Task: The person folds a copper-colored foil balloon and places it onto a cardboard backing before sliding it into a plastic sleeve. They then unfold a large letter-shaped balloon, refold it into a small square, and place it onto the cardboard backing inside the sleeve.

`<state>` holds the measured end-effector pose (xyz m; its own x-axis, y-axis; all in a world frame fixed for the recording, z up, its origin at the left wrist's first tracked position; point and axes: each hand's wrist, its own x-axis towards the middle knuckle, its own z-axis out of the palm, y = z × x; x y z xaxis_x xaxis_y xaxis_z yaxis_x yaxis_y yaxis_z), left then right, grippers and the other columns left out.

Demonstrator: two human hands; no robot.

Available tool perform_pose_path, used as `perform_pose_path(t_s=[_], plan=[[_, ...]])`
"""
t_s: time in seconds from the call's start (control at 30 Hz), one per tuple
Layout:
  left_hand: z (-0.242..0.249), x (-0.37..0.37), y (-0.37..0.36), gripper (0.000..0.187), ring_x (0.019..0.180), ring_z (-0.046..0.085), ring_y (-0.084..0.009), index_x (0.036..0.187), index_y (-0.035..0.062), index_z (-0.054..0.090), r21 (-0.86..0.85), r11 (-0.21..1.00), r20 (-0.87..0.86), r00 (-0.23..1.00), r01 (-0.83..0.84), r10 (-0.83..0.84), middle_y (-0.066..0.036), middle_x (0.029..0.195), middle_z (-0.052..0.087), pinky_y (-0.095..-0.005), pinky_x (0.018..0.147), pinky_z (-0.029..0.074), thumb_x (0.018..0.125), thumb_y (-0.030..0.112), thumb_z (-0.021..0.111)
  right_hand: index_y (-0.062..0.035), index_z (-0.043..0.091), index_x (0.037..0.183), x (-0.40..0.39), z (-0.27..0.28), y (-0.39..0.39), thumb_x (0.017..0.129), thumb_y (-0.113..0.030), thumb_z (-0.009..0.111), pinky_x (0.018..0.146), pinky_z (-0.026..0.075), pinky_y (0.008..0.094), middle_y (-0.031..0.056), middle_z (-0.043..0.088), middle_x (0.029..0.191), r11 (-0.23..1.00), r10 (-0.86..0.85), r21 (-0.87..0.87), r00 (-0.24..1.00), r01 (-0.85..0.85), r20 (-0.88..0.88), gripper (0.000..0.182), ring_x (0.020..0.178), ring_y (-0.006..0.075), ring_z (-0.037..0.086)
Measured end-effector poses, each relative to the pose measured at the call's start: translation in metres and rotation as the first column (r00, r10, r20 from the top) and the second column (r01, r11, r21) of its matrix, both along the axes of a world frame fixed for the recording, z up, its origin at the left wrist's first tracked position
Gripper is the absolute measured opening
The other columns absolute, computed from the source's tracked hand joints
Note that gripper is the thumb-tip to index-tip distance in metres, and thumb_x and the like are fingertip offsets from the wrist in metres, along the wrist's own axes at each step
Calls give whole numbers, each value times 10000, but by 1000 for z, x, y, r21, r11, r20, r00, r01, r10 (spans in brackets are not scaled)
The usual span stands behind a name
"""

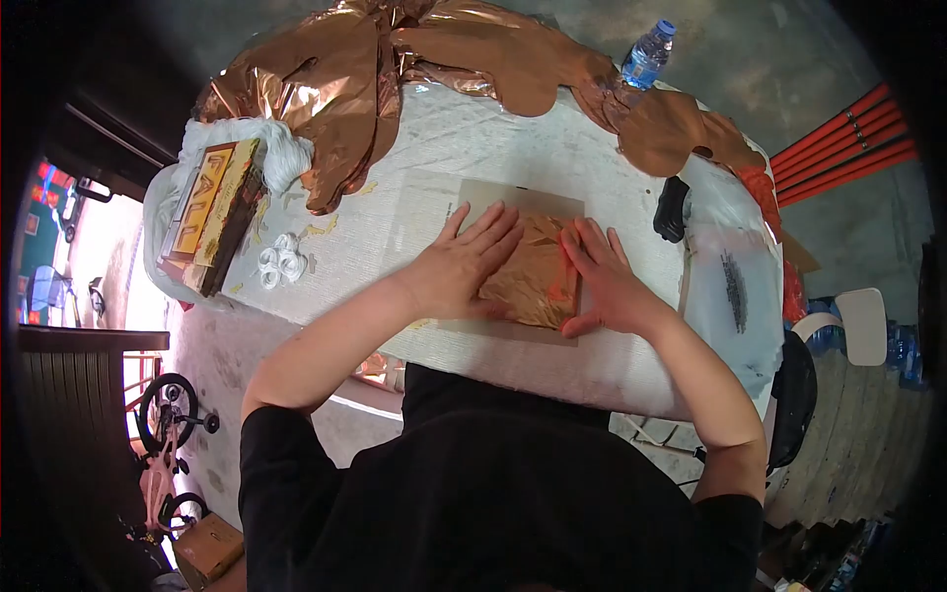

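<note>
A folded square of copper-coloured foil [538, 281], wrinkled on top, lies near the front middle of the white-covered table [365, 257]. Under it is a clear, flat plastic bag [424, 202] with small print. My left hand [459, 264] rests flat over the foil's left side, fingers spread toward the far edge. Along the right edge lies my right hand [612, 286], its fingers stretched out and thumb apart, with a red-orange tint at the fingertips. Neither hand grips anything.
Large flat copper foil shapes [533, 64], like deflated balloons, line the far edge, beside a water bottle [646, 59]. At left are white ribbon rolls [282, 260] and a box [212, 212] on white plastic. A black object [671, 209] and plastic bags [730, 296] lie right.
</note>
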<state>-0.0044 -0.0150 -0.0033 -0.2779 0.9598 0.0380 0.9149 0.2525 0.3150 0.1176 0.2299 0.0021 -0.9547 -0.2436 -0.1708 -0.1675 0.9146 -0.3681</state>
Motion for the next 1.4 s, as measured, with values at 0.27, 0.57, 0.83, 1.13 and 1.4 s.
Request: perform_pose_path(t_s=[0.27, 0.57, 0.83, 1.13, 1.4], plan=[[4, 2, 4, 970, 1432, 92, -325, 1438, -19, 242, 9, 1000, 4, 1000, -1, 1, -208, 1511, 193, -515, 1136, 67, 774, 587, 605, 4, 171, 1456, -10, -17, -18, 532, -640, 754, 1144, 68, 505, 280, 98, 1500, 999, 29, 37, 995, -26, -97, 1268, 1412, 406, 75], [0, 1, 4, 1027, 1431, 101, -325, 1448, -16, 215, 10, 1000, -20, 1000, 6, -6, -198, 1510, 205, -522, 1139, 59, 724, 566, 651, 43, 159, 1442, -25, -9, -48, 563, -638, 748, 1145, 57, 503, 297, 91, 1494, 999, 27, 19, 998, -26, -55, 1259, 1415, 408, 35], [9, 8, -6, 977, 1412, 163, -347, 1418, -11, 281, 79, 994, -95, 992, -81, 88, -206, 1495, 235, -531, 1132, 83, 731, 581, 645, 26, 143, 1452, -23, -14, -34, 609, -564, 776, 1155, 77, 453, 282, 139, 1495, 986, -32, -167, 995, 15, -100, 1209, 1416, 387, 79], [-3, 42, -4, 816, 1411, 171, -344, 1399, 77, 373, 43, 983, -119, 976, -179, 183, -191, 1481, 277, -529, 1127, 111, 768, 516, 644, -25, 241, 1447, -15, -35, -12, 838, -291, 671, 1145, 153, 437, 181, 252, 1498, 938, -147, -341, 959, 58, -241, 792, 1406, 339, 184], [28, 10, 9, 743, 1420, 171, -309, 1338, 110, 477, 69, 991, -107, 988, 119, -111, -136, 1482, 312, -514, 1126, 157, 704, 408, 723, -9, 364, 1369, 10, -16, -25, 864, -294, 595, 1100, 233, 461, 166, 365, 1420, 975, -186, 56, 931, 213, -314, 624, 1330, 306, 329]])
